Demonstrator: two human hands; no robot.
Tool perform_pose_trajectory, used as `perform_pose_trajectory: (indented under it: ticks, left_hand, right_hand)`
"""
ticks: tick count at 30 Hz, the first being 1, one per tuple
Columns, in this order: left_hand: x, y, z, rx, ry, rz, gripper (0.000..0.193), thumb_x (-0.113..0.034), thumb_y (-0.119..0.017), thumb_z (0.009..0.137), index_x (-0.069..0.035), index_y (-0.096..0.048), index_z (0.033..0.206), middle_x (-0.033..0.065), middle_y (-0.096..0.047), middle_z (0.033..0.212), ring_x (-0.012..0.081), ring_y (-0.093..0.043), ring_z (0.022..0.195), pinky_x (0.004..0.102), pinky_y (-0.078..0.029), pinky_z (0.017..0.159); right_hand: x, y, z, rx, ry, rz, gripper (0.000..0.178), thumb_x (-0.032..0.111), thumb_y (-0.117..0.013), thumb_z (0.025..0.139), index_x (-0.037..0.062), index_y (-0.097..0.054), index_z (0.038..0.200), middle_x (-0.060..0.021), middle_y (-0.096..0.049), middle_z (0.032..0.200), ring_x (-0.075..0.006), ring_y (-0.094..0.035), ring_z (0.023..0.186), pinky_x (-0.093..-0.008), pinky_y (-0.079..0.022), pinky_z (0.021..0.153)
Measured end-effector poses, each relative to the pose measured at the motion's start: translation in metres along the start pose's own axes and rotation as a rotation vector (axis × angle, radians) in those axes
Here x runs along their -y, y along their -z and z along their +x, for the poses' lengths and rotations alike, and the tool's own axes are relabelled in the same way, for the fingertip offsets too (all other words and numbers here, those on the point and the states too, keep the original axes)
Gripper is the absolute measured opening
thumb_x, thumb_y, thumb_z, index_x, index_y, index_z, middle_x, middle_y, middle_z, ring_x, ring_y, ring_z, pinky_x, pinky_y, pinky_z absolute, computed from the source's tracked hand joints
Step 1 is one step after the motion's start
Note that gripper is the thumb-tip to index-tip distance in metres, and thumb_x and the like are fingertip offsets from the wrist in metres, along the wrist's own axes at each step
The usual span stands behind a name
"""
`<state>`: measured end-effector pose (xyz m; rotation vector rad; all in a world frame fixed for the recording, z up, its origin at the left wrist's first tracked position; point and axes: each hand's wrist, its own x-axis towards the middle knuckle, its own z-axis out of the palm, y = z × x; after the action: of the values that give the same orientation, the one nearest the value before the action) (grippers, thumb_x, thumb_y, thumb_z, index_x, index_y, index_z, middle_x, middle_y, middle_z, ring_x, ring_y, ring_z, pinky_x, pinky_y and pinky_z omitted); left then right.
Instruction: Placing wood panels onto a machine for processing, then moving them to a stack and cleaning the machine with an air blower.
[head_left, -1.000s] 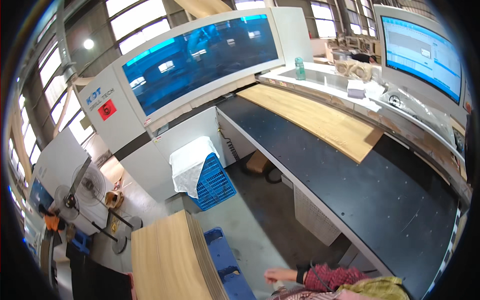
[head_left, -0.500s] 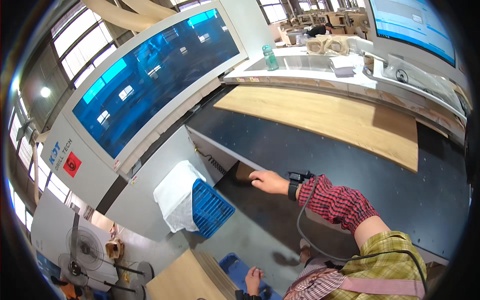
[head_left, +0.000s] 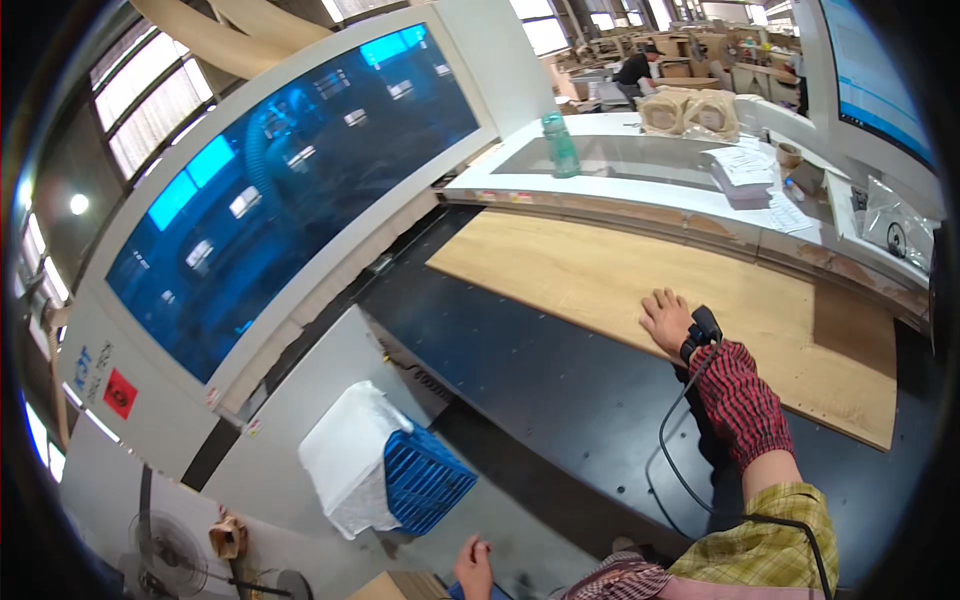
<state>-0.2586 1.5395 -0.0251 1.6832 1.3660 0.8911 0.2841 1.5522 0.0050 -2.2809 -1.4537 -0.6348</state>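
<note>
1. A fan [head_left: 165,555] stood on the floor at 8 o'clock from the middle of the view.
2. A big machine with a shiny blue window [head_left: 290,190] was at 10 o'clock.
3. A white cloth [head_left: 348,460] lay over part of a blue crate [head_left: 430,485], near 7 o'clock.
4. A pile of boards [head_left: 402,588] poked up at the bottom, just left of 6 o'clock.
5. The left hand [head_left: 474,572] hung low at 6 o'clock, near the pile. Its fingers were loosely bent, and it looked free.
6. A green bottle [head_left: 562,150] stood on a white ledge [head_left: 480,182] at 1 o'clock.
7. A long wooden board [head_left: 590,275] lay flat on a black table [head_left: 580,355], reaching from 12 o'clock round to 4 o'clock.
8. The right hand [head_left: 668,322] was at 3 o'clock, with its fingers spread out on the board by its near edge. It was not gripping.
9. Papers [head_left: 742,172] sat in a pile at 2 o'clock.
10. A computer screen [head_left: 885,85] was farther out at 2 o'clock.
</note>
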Motion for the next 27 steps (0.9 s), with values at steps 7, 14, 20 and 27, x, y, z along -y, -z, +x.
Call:
perform_pose_trajectory:
  ticks: [7, 14, 20, 27]
  left_hand:
    - [-0.083, -0.078, 0.138, 0.212, -0.579, 0.224, 0.032, -0.008, -0.052, 0.075, 0.003, -0.052, 0.106, 0.0190, -0.053, 0.107, 0.0345, -0.049, 0.099, 0.0374, -0.038, 0.087]
    - [-0.151, -0.172, 0.214, 0.538, -1.078, 0.415, 0.045, -0.018, -0.051, 0.081, 0.002, -0.041, 0.120, 0.0230, -0.033, 0.129, 0.0388, -0.028, 0.121, 0.0443, -0.022, 0.099]
    - [-0.143, -0.209, 0.251, 0.878, -1.091, 0.507, 0.051, -0.026, -0.050, 0.079, -0.001, -0.040, 0.122, 0.0253, -0.026, 0.133, 0.0435, -0.019, 0.124, 0.0508, -0.014, 0.100]
    - [-0.159, -0.191, 0.239, 1.044, -1.147, 0.451, 0.053, -0.025, -0.052, 0.077, 0.000, -0.040, 0.122, 0.0250, -0.026, 0.133, 0.0423, -0.019, 0.124, 0.0498, -0.013, 0.101]
  right_hand:
    - [0.000, 0.005, -0.023, 0.137, -0.096, -0.015, 0.046, 0.038, -0.046, 0.082, 0.0085, -0.045, 0.118, -0.0160, -0.040, 0.125, -0.0321, -0.032, 0.120, -0.0453, -0.027, 0.096]
    - [0.045, 0.087, -0.103, 0.164, -0.146, 0.002, 0.045, 0.037, -0.047, 0.082, 0.0085, -0.046, 0.117, -0.0147, -0.039, 0.125, -0.0303, -0.034, 0.118, -0.0428, -0.029, 0.094]
    - [0.108, 0.138, -0.171, 0.232, -0.311, 0.019, 0.042, 0.033, -0.048, 0.084, 0.0076, -0.046, 0.117, -0.0149, -0.038, 0.127, -0.0315, -0.032, 0.120, -0.0444, -0.029, 0.095]
    - [0.255, 0.202, -0.267, 0.372, -0.954, 1.549, 0.026, 0.014, -0.046, 0.088, -0.0007, -0.051, 0.108, -0.0125, -0.053, 0.111, -0.0208, -0.051, 0.102, -0.0315, -0.039, 0.088]
